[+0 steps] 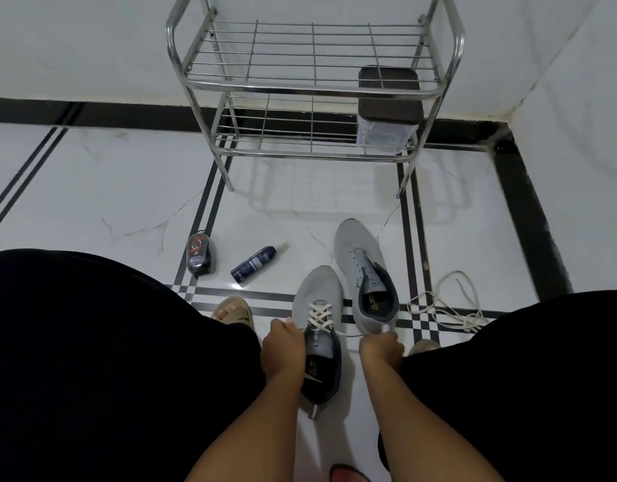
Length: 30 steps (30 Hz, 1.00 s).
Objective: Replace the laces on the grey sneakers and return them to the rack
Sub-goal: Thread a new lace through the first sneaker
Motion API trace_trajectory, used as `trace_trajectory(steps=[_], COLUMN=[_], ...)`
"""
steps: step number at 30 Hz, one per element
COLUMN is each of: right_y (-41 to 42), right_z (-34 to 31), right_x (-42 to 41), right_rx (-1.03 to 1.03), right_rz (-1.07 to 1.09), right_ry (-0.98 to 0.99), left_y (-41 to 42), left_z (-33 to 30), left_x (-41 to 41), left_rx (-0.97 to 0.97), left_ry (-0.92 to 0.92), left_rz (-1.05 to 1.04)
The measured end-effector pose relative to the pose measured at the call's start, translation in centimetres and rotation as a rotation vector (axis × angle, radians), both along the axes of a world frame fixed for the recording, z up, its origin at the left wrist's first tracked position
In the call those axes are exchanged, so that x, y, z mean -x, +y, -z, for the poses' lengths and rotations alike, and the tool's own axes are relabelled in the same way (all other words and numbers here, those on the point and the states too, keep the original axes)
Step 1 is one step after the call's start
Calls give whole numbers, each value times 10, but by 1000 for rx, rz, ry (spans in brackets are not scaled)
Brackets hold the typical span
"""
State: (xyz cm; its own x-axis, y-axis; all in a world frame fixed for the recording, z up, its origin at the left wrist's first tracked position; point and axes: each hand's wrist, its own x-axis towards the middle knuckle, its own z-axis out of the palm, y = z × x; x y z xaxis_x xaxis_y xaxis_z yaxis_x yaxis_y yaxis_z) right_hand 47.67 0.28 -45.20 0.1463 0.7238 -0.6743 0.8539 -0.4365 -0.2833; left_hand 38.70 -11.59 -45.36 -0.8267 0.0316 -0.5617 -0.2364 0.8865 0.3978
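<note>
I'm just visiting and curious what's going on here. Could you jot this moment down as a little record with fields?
activity: threading a white lace into the near grey sneaker
left hand: pinches one lace end
right hand: pinches the other end
far grey sneaker: no lace, on the floor
loose laces: heaped on the floor, right of the sneakers
metal rack: two tiers, a dark-lidded clear box on the lower one
also on floor: spray can lying down, dark bottle
</note>
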Motion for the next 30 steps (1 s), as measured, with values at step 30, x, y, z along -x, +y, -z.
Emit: trace_trajectory(steps=[30], right_y=[-8], right_z=[14], right_x=[15], right_rx=[42], right_rz=[-380], right_ry=[142], left_y=[-2], left_z=[23], left_x=[14], left_rx=[-9], left_ry=[-24], left_rz=[32])
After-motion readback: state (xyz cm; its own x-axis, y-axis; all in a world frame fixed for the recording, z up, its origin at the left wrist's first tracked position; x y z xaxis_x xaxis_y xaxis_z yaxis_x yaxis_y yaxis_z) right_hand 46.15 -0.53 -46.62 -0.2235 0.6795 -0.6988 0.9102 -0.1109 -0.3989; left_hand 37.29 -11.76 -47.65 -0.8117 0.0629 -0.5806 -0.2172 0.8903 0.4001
